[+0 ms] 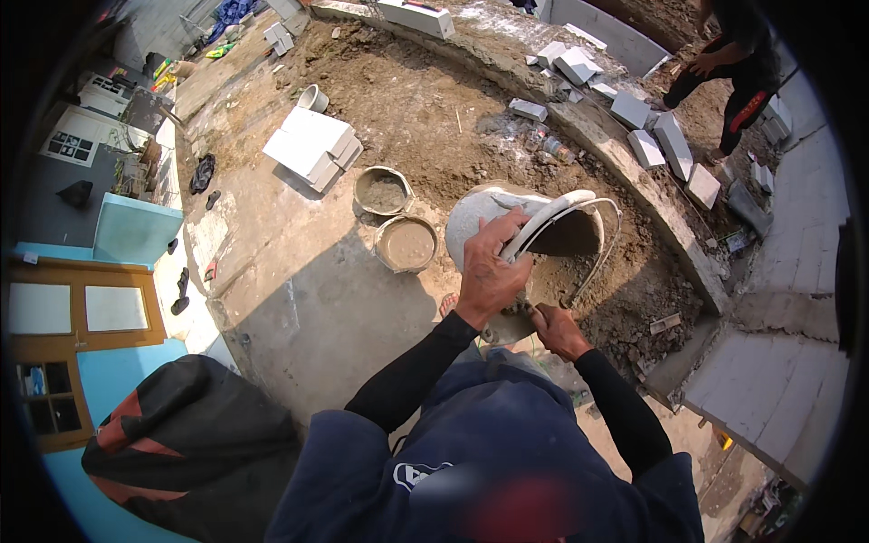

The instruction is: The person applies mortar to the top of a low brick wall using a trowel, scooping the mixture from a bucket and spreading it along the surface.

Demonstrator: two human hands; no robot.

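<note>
A pale, mortar-smeared bucket (472,215) is tilted in front of me, its dark mouth facing right and its thin wire handle hanging loose. My left hand (493,267) is closed on the bucket's thick rim. Just below the mouth, my right hand (559,332) is closed round the end of a grey flat-bladed tool that looks like a trowel (507,328); its handle is mostly hidden. Left of the bucket stand two smaller pails: a pail of smooth grey-brown wet mix (405,244) and, touching it behind, a pail with rougher mix (382,192).
White blocks (312,145) are stacked beyond the pails, near a small white bucket (313,99). A low concrete edge (634,190) runs along the right, with loose blocks (672,145) past it. Another person (738,68) stands far right. A dark cover (195,443) drapes something at left.
</note>
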